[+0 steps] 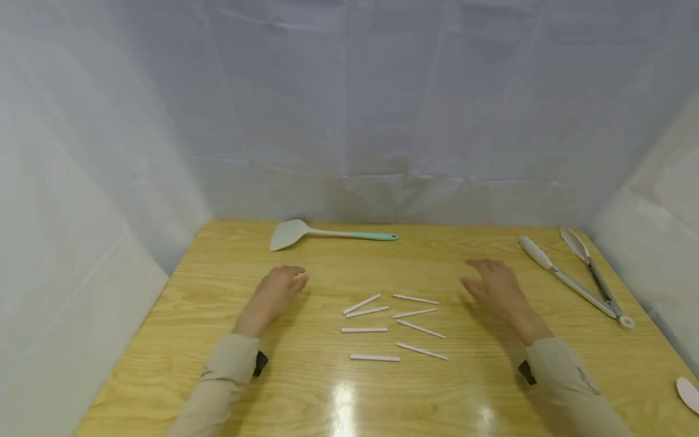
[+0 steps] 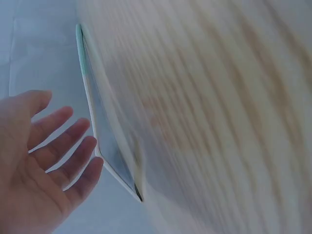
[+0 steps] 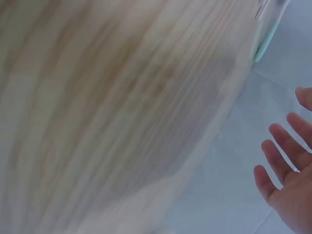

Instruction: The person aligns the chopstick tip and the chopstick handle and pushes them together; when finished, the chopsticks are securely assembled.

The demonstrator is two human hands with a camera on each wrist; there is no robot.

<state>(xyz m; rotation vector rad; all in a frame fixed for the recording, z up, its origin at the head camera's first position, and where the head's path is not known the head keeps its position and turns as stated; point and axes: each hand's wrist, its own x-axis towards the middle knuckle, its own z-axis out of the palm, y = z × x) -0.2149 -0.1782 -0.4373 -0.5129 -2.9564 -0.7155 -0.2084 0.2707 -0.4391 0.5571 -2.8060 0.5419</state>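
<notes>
Several thin white sticks lie in two loose columns on the wooden table, between my hands. To their left, my left hand hovers over the wood with relaxed fingers and holds nothing. Beyond it lies a spatula with a pale blade and a mint-green handle, also visible in the left wrist view. On the other side my right hand is held above the table, its fingers spread and loosely bent around nothing. A pair of tongs rests to its right, arms spread apart.
Pale sheeting hangs along the back edge and both sides of the table. At the lower right edge, a pink rounded utensil end is partly cut off by the frame.
</notes>
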